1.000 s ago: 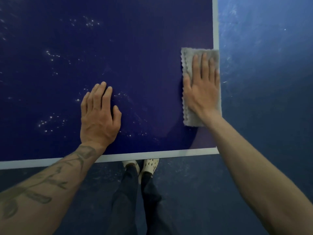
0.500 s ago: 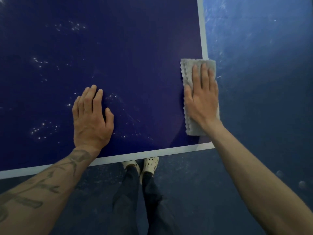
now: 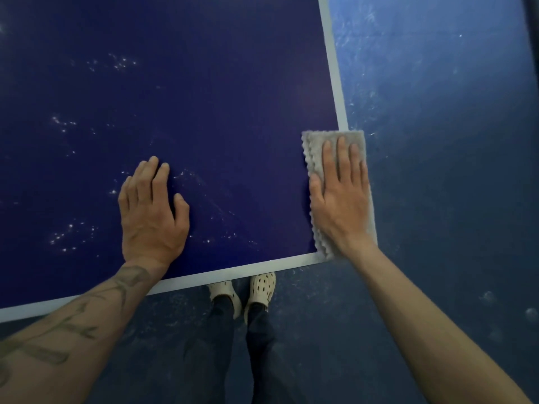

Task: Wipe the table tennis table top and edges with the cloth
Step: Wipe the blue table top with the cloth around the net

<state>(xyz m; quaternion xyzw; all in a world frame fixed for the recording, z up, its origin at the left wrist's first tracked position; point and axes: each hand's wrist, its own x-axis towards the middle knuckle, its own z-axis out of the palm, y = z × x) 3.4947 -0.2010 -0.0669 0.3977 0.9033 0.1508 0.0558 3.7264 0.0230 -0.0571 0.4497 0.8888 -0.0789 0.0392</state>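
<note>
The grey cloth (image 3: 318, 153) lies folded under my right hand (image 3: 341, 199), on the bench's (image 3: 204, 83) near right corner, its far end showing past my fingertips. That hand is flat, fingers straight, pressing down without gripping. My left hand (image 3: 151, 211) rests flat and empty on the dark blue top, well apart from it. Between my wrists, my pale shoes (image 3: 262, 287) stand on the floor (image 3: 437, 170).

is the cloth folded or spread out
Folded: the cloth shows stacked scalloped edges, a narrow strip under the right hand.
</note>
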